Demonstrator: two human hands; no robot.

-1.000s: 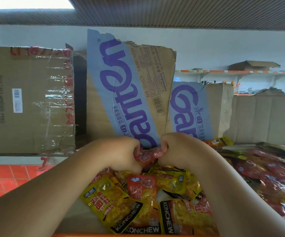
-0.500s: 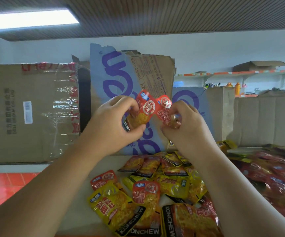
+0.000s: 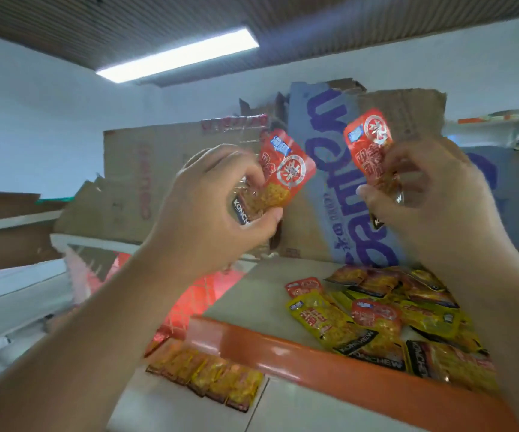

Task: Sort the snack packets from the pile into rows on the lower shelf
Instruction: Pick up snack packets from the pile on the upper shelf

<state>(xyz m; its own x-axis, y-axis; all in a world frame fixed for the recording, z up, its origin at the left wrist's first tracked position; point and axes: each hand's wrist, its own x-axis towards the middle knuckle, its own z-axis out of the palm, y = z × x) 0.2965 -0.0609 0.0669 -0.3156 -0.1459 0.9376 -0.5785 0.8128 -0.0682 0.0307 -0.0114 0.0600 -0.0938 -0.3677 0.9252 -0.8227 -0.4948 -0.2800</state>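
While both arms reach up and forward, the 2 hands are held at the same height above the shelves, well apart. The left hand [image 3: 217, 210] has its fingers curled and its thumb underneath, pinching the clear lower end of 1 red packet [image 3: 286, 169], which tilts up to the right. The right hand [image 3: 432, 198] is curled in the same way, thumb at the left, and grips the lower end of a 2nd red packet [image 3: 369, 145], which stands nearly upright; the 2 packets do not touch.

Below the right hand lies the pile [image 3: 386, 319] of yellow and red packets, heaped on the upper shelf just behind its orange front edge [image 3: 298, 353]; the right forearm covers the pile's right end. On the lower shelf [image 3: 298, 410], just in front of and below the left end of the orange edge, a row of yellow packets [image 3: 208, 375] lies side by side, too blurred to count; the orange edge overhangs the back of that shelf and hides part of it, and the left forearm crosses the shelf's left part.

At the upper shelf's back edge a cardboard sheet with purple lettering [image 3: 330, 213] stands behind both hands, a brown cardboard box [image 3: 146, 188] stands to its left, and a ceiling light [image 3: 177, 56] glows overhead.
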